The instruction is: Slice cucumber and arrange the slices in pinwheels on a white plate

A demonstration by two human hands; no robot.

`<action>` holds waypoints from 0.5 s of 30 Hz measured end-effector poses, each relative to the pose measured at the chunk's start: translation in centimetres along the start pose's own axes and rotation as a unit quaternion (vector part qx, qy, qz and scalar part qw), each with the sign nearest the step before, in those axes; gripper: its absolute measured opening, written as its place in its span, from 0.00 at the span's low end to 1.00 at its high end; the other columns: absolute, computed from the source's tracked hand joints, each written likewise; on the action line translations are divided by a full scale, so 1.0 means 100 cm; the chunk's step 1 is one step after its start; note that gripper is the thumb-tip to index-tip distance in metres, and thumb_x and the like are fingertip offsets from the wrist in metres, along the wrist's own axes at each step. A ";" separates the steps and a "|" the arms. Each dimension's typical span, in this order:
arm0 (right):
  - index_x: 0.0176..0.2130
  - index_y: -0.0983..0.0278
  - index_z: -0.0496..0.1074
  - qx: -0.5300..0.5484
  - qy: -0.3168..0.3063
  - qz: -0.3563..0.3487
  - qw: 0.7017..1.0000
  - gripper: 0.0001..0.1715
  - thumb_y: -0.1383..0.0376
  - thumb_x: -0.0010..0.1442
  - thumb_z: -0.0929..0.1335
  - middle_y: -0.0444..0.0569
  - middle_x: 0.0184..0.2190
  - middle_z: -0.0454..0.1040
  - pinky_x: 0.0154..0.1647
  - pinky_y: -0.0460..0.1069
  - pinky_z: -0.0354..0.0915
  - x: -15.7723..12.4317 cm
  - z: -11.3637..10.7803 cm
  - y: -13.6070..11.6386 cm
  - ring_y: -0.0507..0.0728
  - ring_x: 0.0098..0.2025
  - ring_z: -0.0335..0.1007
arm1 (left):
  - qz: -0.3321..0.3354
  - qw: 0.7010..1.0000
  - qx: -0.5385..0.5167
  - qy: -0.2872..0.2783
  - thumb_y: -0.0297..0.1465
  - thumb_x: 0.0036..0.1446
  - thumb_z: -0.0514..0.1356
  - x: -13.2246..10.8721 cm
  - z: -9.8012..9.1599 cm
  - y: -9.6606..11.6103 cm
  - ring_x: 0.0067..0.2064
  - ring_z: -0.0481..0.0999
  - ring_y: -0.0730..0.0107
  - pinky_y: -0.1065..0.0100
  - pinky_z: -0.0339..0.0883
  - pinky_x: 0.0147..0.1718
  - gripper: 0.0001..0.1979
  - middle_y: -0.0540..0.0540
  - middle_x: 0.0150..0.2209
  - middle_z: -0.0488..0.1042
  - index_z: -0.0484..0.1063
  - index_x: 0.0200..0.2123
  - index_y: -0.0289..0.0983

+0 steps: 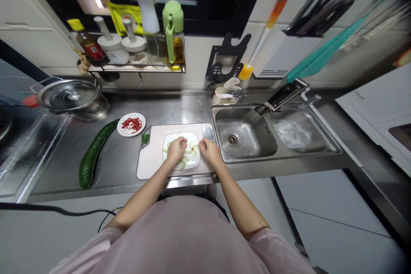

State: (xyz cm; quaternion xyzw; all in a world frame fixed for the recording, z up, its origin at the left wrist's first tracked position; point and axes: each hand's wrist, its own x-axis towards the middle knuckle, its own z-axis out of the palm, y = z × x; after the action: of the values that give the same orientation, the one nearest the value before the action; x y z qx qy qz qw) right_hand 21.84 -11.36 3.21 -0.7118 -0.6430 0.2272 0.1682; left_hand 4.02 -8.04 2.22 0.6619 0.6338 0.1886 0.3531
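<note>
White plate [192,163] of green-edged slices [189,151] on cutting board [150,165]; left hand [177,150] is over it, right hand [209,152] at its edge. Left: cucumber [95,154], dish [120,125] of red bits [132,124], lidded pot [96,109]. Right: sink [253,139].

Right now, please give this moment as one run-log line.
left hand: over plate; right hand: at plate's right edge; slices: on plate; plate: on cutting board; cucumber: left of board
</note>
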 end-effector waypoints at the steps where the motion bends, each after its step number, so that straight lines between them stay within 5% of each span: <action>1: 0.38 0.63 0.73 0.016 0.012 0.003 1.000 0.14 0.60 0.62 0.61 0.46 0.30 0.73 0.34 0.45 0.55 -0.001 -0.001 0.002 0.53 0.34 0.66 | -0.010 0.999 -0.023 0.020 0.29 0.55 0.57 0.000 -0.003 -0.004 0.33 0.73 0.70 0.71 0.63 0.35 0.08 0.50 0.32 0.76 0.74 0.38 0.40; 5: 0.36 0.63 0.72 0.069 0.059 0.011 0.996 0.16 0.58 0.61 0.60 0.44 0.25 0.69 0.31 0.45 0.55 -0.006 -0.004 0.009 0.53 0.30 0.64 | -0.048 0.981 -0.145 0.119 0.33 0.53 0.58 0.003 -0.020 -0.023 0.28 0.70 0.74 0.73 0.63 0.32 0.10 0.52 0.28 0.73 0.73 0.39 0.39; 10: 0.35 0.63 0.72 0.116 0.090 0.010 0.989 0.18 0.56 0.59 0.60 0.43 0.23 0.67 0.30 0.45 0.56 -0.011 -0.005 0.012 0.53 0.27 0.63 | -0.057 0.920 -0.283 0.266 0.35 0.52 0.58 0.014 -0.049 -0.046 0.26 0.66 0.76 0.74 0.62 0.29 0.13 0.52 0.25 0.67 0.71 0.40 0.36; 15: 0.35 0.64 0.73 0.156 0.106 0.013 0.982 0.20 0.54 0.59 0.60 0.43 0.22 0.66 0.31 0.46 0.57 -0.013 -0.003 0.010 0.53 0.27 0.63 | -0.069 0.874 -0.336 0.343 0.34 0.51 0.59 0.019 -0.070 -0.062 0.24 0.63 0.79 0.76 0.58 0.26 0.12 0.55 0.23 0.64 0.70 0.39 0.36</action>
State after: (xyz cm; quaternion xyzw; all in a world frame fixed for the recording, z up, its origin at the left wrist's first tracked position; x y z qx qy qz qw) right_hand 22.72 -12.72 3.11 -0.7053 -0.5686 0.2505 0.3414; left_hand -5.03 -4.90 2.21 0.3520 0.6576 0.5807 0.3264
